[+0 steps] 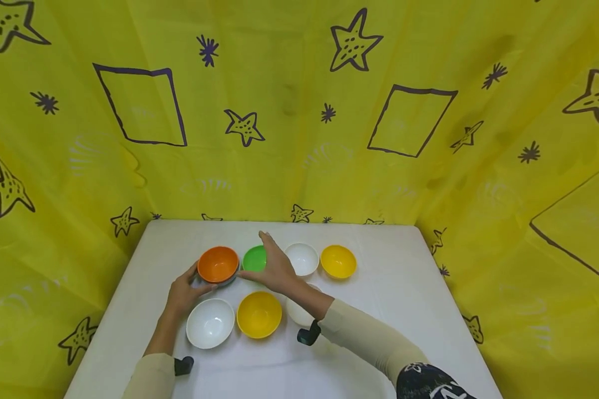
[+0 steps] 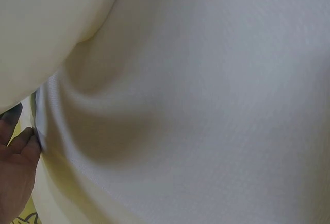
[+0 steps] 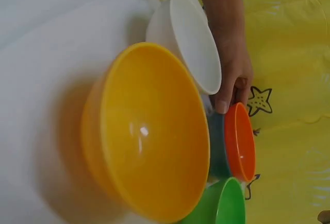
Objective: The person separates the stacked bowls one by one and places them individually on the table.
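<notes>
My left hand [image 1: 183, 296] holds the near left side of a grey-blue bowl [image 3: 217, 147], its thumb at the rim. An orange bowl [image 1: 218, 264] sits nested inside that one. My right hand [image 1: 278, 270] reaches over a green bowl [image 1: 253, 259], thumb and fingers spread apart, thumb tip close to the right side of the nested pair. It holds nothing, and it hides part of the green bowl. In the left wrist view, a white bowl [image 2: 46, 28] fills the upper left, with part of a hand at the left edge.
Nearest me stand a white bowl [image 1: 211, 324], a yellow bowl [image 1: 259, 315] and another white bowl [image 1: 298, 311], partly under the right forearm. Farther back are a white bowl [image 1: 301, 259] and a yellow bowl [image 1: 338, 262]. Yellow patterned curtains [image 1: 289, 177] surround the white table [image 1: 379, 288].
</notes>
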A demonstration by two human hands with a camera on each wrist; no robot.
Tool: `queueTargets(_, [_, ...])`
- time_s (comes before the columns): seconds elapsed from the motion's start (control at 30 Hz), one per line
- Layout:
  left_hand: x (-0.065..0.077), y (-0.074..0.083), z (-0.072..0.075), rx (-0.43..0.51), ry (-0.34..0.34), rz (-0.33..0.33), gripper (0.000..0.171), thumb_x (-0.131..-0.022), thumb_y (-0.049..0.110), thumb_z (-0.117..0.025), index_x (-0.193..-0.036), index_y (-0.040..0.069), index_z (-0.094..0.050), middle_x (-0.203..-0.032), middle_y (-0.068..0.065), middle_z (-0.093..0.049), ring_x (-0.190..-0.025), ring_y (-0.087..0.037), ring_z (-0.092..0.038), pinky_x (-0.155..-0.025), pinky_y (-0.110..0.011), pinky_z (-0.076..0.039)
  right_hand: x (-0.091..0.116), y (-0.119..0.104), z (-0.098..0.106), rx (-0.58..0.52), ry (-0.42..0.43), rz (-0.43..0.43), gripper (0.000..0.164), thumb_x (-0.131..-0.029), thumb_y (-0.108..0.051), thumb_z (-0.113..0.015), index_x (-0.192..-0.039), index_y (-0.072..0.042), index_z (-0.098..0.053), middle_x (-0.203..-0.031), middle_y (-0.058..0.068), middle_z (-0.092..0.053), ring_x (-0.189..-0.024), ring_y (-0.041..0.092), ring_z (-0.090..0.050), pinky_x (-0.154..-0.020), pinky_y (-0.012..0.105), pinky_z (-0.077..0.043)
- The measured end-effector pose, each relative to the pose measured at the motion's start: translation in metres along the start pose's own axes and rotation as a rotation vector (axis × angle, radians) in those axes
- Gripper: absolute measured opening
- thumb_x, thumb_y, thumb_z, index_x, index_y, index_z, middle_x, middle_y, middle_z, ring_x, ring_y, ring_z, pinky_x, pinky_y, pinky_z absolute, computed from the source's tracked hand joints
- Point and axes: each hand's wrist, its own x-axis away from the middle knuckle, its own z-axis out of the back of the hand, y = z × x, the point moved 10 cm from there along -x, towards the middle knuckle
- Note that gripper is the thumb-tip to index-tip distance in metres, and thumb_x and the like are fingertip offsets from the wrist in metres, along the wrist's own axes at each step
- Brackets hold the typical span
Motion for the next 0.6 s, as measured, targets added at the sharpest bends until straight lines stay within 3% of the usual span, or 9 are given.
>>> queueTargets(0.27, [0.001, -0.001, 0.002, 0.004, 0.006, 0.006, 0.102, -0.089, 0.034, -0.087, -0.165, 0.002, -0.028, -0.164, -0.027, -0.034, -0.151, -0.052, -0.027, -0.122, -0.066, -0.024, -0.022, -0.027, -0.022, 0.0, -0.05, 0.04, 0.116, -0.083, -0.06, -0.084, -0.168, -0.011, -0.022, -0.173, 0.013, -0.021, -0.156, 0.032, -0.029, -0.118, 0.055, -0.039])
queueTargets(0.6, [0.001, 0.002, 0.004, -0.006, 0.019, -0.026, 0.096, -0.09, 0.031, -0.086, -0.164, 0.002, -0.032, -0.161, -0.028, -0.038, -0.15, -0.051, -0.03, -0.124, -0.064, -0.021, -0.049, -0.035, -0.051, 0.148, -0.122, 0.032, 0.114, -0.083, -0.061, -0.084, -0.167, -0.009, -0.026, -0.171, 0.015, -0.027, -0.156, 0.029, -0.03, -0.119, 0.047, -0.041])
